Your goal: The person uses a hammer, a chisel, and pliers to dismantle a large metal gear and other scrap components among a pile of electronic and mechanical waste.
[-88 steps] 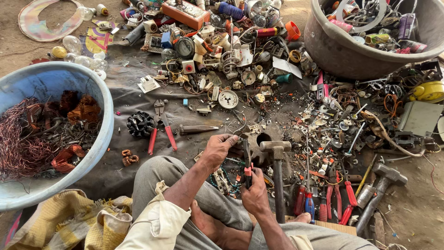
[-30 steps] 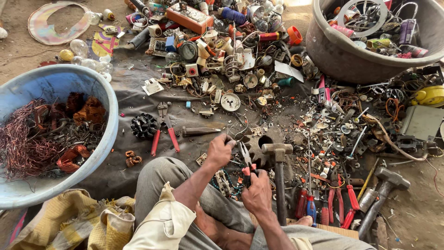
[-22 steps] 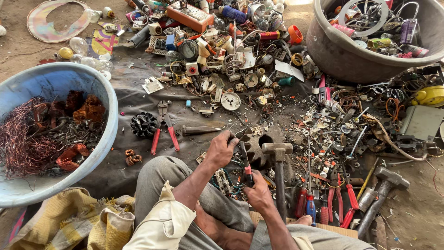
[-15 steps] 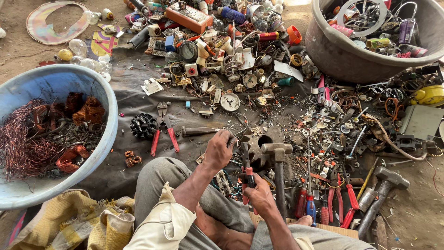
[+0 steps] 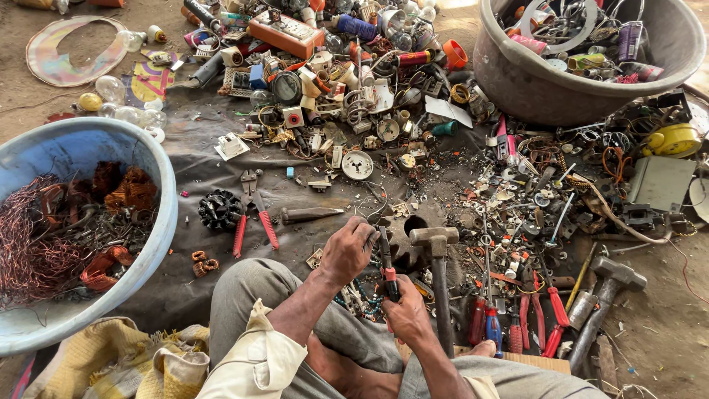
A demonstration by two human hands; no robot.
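My left hand (image 5: 346, 250) is closed on a small scrap part just above my knee. My right hand (image 5: 402, 310) grips red-handled pliers (image 5: 388, 267), whose jaws point up toward the part in my left hand. What the left hand holds is mostly hidden by its fingers. A hammer (image 5: 437, 275) stands head-up right beside my right hand, next to a dark toothed metal gear (image 5: 406, 244). Both hands work close together over a dark cloth (image 5: 199, 159).
A blue tub (image 5: 159, 185) of copper wire sits at left. A grey tub (image 5: 561, 85) of scrap stands at top right. Red-handled cutters (image 5: 251, 218), a black fan-like part (image 5: 220, 209), screwdrivers, another hammer (image 5: 602, 299) and mixed electrical scrap lie all around.
My right hand has shifted the pliers slightly up against the part in my left hand. The hands stay close together; the surroundings are unchanged.
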